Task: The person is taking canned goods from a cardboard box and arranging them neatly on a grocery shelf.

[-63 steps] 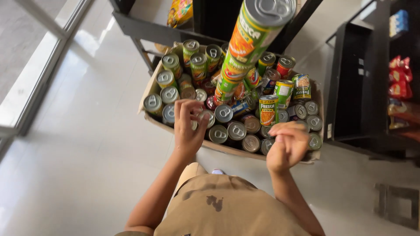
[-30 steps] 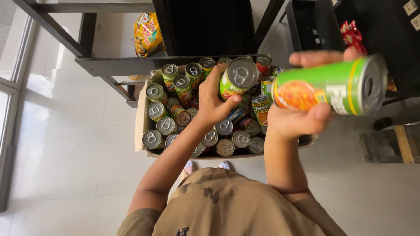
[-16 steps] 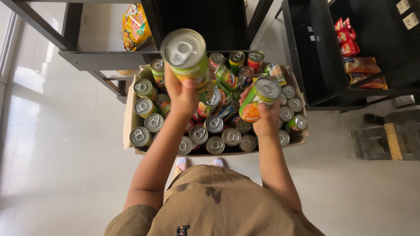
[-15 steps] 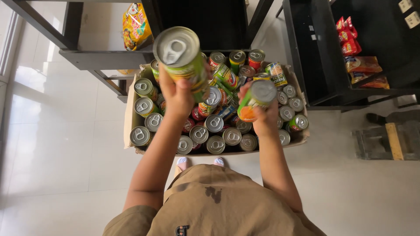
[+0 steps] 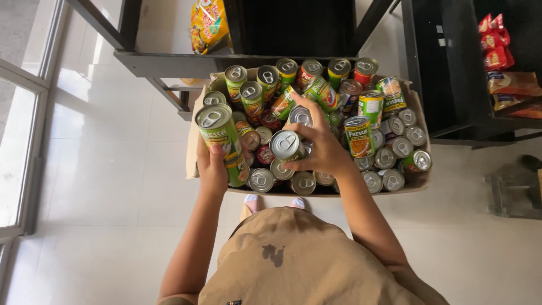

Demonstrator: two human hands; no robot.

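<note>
Box (image 5: pixel 419 113): on the floor, before the shelf (image 5: pixel 169 61)
Cans (image 5: pixel 389 152): packed in the box
Left hand (image 5: pixel 212 169): at the box's left edge, round a can (image 5: pixel 217 131)
Right hand (image 5: pixel 322 144): over the box's middle, on another can (image 5: pixel 286 146)
Snack bag (image 5: pixel 208 24): on the shelf, behind the box

A cardboard box (image 5: pixel 193 148) of cans (image 5: pixel 389 158) sits on the pale tiled floor (image 5: pixel 107 186).

We find open floor (image 5: pixel 101 186) left of the can-crammed box (image 5: pixel 195 141); black shelving (image 5: pixel 169 62) blocks beyond it.
</note>
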